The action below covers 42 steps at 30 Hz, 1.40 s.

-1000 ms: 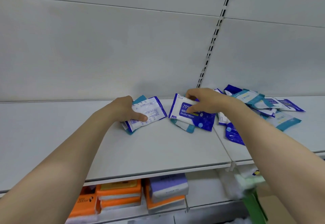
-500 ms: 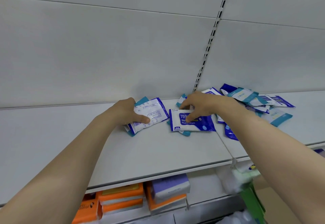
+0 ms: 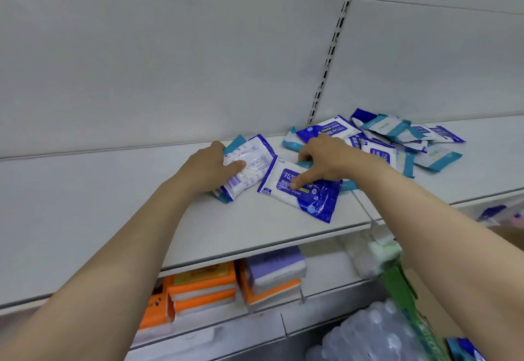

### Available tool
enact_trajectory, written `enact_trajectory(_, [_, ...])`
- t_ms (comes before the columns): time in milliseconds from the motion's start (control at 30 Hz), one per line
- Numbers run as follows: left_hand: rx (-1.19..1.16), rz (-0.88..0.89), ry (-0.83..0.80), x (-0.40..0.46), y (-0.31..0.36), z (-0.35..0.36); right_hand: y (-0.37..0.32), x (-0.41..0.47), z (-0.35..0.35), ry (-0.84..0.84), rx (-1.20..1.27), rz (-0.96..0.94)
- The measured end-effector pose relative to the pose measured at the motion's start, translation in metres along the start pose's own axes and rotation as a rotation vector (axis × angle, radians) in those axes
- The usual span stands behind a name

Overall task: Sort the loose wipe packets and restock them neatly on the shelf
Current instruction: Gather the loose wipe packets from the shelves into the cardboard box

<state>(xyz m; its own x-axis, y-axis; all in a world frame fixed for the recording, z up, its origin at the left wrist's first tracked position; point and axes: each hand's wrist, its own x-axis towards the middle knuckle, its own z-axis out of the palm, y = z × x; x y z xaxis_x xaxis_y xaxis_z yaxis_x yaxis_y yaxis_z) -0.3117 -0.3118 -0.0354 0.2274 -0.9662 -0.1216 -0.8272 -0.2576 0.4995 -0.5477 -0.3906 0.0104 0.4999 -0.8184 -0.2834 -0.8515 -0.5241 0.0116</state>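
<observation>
Across the whole view ran the white shelf (image 3: 99,218), its pale back panel (image 3: 170,62) split by a slotted upright (image 3: 330,57); I noted these first as the largest items. Below it, on the lower tier, I saw orange boxes (image 3: 202,289) stacked beside a purple-and-white pack (image 3: 276,267), and at the lower right a wrapped bundle of clear bottles (image 3: 374,335). On the shelf to the right of the upright lay the loose pile of wipe packets (image 3: 402,139), blue and teal ones overlapping at mixed angles. Nearer centre, the blue alcohol wipes packet (image 3: 304,190) lay flat and face up, partly covering a teal packet (image 3: 304,163) beneath it. My right hand (image 3: 326,159) rested on this blue packet, thumb pressing its label and the other fingers curled over its far edge. Just left of it, almost touching its corner, sat the small stack of packets (image 3: 246,167), top one showing its printed back. My left hand (image 3: 208,169) gripped that stack, thumb across the top and fingers curled round its left edge.
</observation>
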Motion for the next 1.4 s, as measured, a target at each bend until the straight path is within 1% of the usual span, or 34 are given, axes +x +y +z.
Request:
enact_trajectory(67, [-0.036,0.007,0.029,-0.014,0.007,0.000,0.002,-0.014,0.004,0.055,0.099,-0.026])
enact_trajectory(133, [-0.113,0.031,0.071,-0.032,0.019,0.000,0.006,-0.034,0.005,0.136,0.222,-0.010])
enact_trajectory(233, [-0.216,0.079,0.157,-0.064,0.045,0.004,0.019,-0.073,0.002,0.318,0.349,0.059])
enact_trajectory(333, [-0.294,0.114,0.236,-0.103,0.082,0.014,0.043,-0.128,0.002,0.497,0.422,0.117])
enact_trajectory(400, [-0.318,0.162,0.276,-0.133,0.111,0.028,0.064,-0.172,0.006,0.548,0.449,0.150])
enact_trajectory(500, [-0.344,0.231,0.280,-0.180,0.155,0.058,0.097,-0.242,0.022,0.597,0.502,0.209])
enact_trajectory(600, [-0.354,0.271,0.233,-0.229,0.196,0.101,0.132,-0.316,0.052,0.612,0.494,0.284])
enact_trajectory(733, [-0.350,0.334,0.130,-0.290,0.255,0.166,0.179,-0.418,0.109,0.587,0.534,0.400])
enact_trajectory(933, [-0.329,0.388,-0.005,-0.334,0.334,0.249,0.248,-0.517,0.173,0.572,0.532,0.570])
enact_trajectory(1100, [-0.306,0.434,-0.117,-0.332,0.397,0.314,0.313,-0.559,0.222,0.560,0.568,0.667])
enact_trajectory(1200, [-0.289,0.444,-0.145,-0.315,0.433,0.356,0.362,-0.567,0.247,0.530,0.570,0.724])
enact_trajectory(1400, [-0.290,0.374,-0.219,-0.267,0.498,0.448,0.474,-0.558,0.284,0.438,0.592,0.782])
